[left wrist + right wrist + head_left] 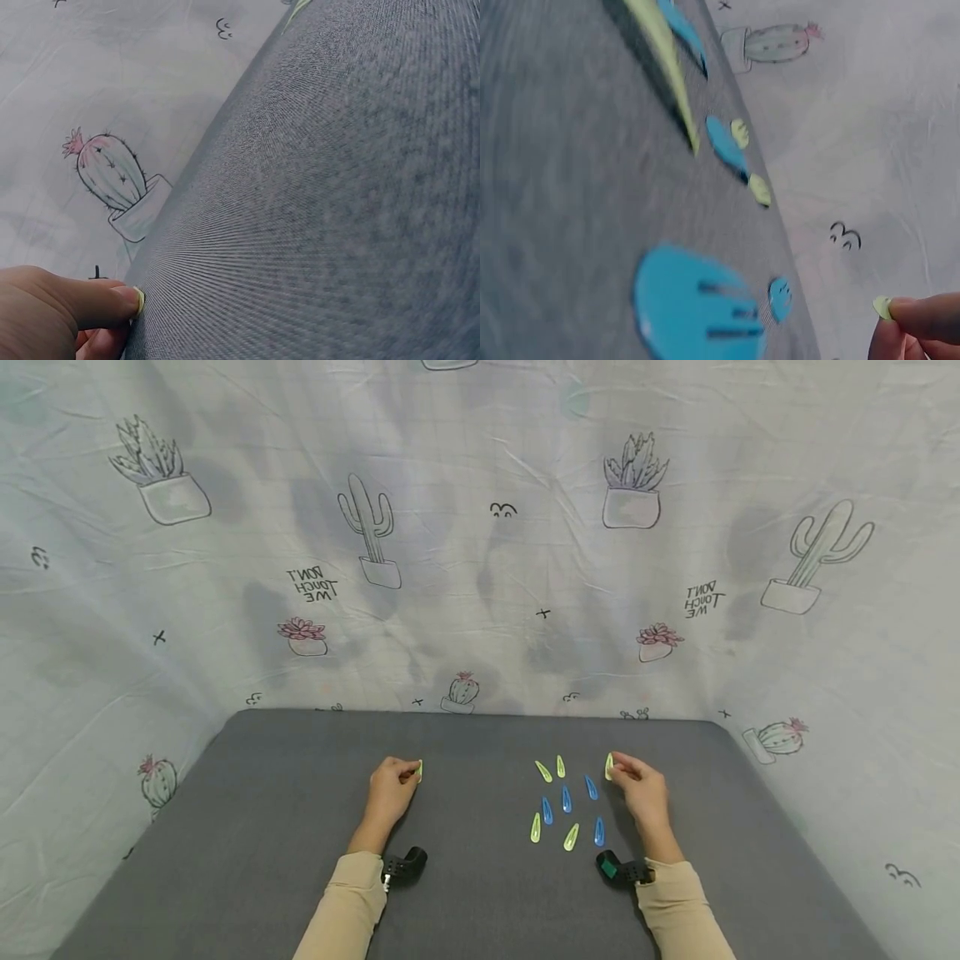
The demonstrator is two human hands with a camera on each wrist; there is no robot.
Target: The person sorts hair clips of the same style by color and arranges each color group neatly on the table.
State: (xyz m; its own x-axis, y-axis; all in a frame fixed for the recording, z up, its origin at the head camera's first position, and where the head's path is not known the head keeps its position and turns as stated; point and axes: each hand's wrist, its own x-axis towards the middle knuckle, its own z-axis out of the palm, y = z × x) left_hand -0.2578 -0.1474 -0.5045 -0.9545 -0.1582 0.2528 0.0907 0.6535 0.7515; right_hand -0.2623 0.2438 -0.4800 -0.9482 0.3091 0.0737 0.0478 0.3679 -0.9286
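Observation:
My left hand point(392, 787) pinches a yellow-green snap hair clip point(420, 770) between thumb and fingers, left of the middle of the table; in the left wrist view just a sliver of that clip point(139, 301) shows past the thumb. On the other side, my right hand point(642, 787) pinches another yellow-green hair clip point(609, 766), whose rounded end point(883, 307) shows at the fingertips in the right wrist view. Left of that hand lie several loose clips, yellow-green ones point(536, 828) and blue ones point(599, 832), spread out singly.
The clips lie on a dark grey cloth-covered table point(465, 893). Behind and beside it hangs a pale curtain point(480, 568) printed with potted cacti. A black wrist camera point(405, 866) is strapped to the left wrist, another point(618, 868) to the right.

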